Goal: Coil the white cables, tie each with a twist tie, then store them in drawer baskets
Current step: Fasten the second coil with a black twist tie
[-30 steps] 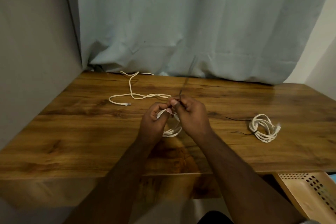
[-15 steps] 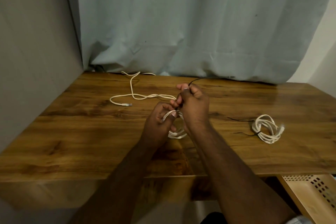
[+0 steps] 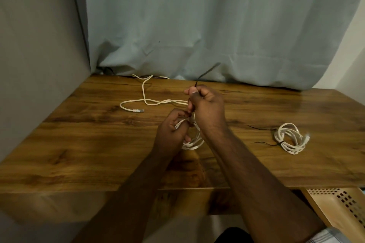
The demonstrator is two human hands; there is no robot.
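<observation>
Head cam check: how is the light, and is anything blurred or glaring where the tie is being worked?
Head view: dim, warm light; the twist tie smears at its raised tip above the right hand; the left hand and held coil are soft but readable; mild glare on the table at far right; the tied coil is sharp enough.

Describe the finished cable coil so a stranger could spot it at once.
On the wooden table, look to the right side, clear of both hands. The tied coil lies there alone, bound by a black twist tie, unlike the loose cable far left.
</observation>
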